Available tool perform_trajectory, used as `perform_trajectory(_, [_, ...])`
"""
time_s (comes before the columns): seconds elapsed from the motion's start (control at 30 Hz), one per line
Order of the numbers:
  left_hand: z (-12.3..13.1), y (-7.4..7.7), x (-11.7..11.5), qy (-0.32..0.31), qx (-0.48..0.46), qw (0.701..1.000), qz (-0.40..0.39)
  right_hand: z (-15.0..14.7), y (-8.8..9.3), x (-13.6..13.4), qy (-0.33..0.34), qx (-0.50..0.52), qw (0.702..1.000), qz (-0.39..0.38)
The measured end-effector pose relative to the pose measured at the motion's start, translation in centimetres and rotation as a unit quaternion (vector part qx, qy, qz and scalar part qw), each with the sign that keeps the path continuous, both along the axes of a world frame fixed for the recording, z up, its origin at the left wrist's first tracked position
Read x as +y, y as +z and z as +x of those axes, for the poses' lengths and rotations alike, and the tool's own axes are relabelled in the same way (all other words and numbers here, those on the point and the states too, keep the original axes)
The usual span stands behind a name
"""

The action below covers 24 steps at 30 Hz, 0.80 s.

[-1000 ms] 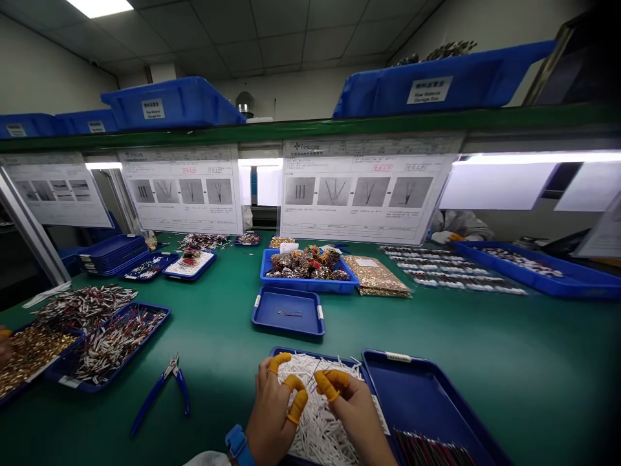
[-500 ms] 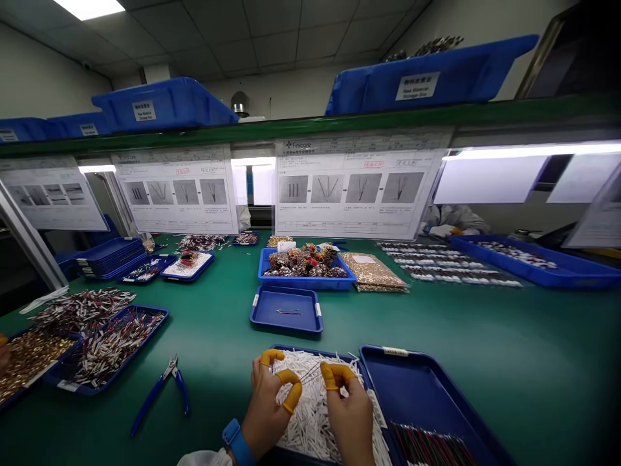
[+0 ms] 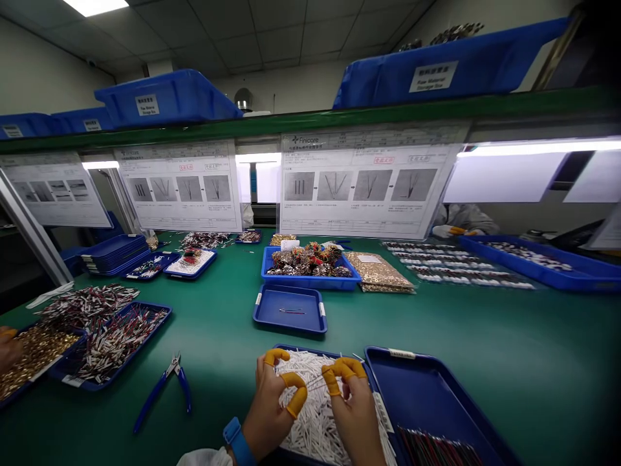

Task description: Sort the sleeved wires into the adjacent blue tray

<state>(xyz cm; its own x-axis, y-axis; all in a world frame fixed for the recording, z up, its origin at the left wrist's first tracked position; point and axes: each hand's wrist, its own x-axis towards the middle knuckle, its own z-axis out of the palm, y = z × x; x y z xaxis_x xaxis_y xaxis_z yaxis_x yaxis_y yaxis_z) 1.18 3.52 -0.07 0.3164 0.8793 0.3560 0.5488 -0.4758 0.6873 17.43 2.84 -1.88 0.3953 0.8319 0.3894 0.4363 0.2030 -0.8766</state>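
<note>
Thin dark and reddish wires (image 3: pixel 316 380) stretch between my two hands, above a blue tray (image 3: pixel 334 353) heaped with white tube pieces (image 3: pixel 310 424). My right hand (image 3: pixel 356 411), in yellow finger cots, pinches the wires at their right end. My left hand (image 3: pixel 272 411), also in yellow cots, has curled fingers at the wires' other end; its exact grip is partly hidden. Right of this tray, a larger blue tray (image 3: pixel 422 382) holds a row of dark and red wires (image 3: pixel 439 448). A small blue tray (image 3: pixel 290 299) ahead contains a few thin wires (image 3: pixel 292 311).
Blue-handled pliers (image 3: pixel 165 388) lie to the left. Beyond them are trays of wire pieces (image 3: pixel 114 343) and gold parts (image 3: pixel 43 353), with another person's hand (image 3: pixel 10 349) at the edge. A filled blue bin (image 3: pixel 310 283) and a bag of gold parts (image 3: pixel 381 272) stand ahead.
The view has shifted slightly. My right hand's yellow-covered fingers have bent more around the wires; my left hand keeps nearly the same pose.
</note>
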Motion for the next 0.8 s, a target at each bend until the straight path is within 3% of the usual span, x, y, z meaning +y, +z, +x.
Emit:
perform_trajectory(0.17, [0.0, 0.0, 0.2, 0.005, 0.008, 1.0, 0.002, 1.4, -0.2, 0.0, -0.038, -0.007, 0.999, 0.002])
perform_trajectory(0.43, [-0.2, 0.3, -0.1, -0.001, 0.029, 0.999, 0.023, 1.3, 0.5, -0.3, 0.067, -0.086, 0.994, 0.013])
perform_trajectory(0.7, [-0.2, 0.2, -0.1, 0.021, 0.038, 0.998, 0.044, 3.7, -0.2, 0.4, -0.055, -0.143, 0.984, -0.085])
perform_trajectory(0.8, [-0.5, 0.0, 0.3, 0.053, 0.028, 0.997, 0.047, 3.4, 0.1, 0.0, -0.047, -0.193, 0.973, -0.118])
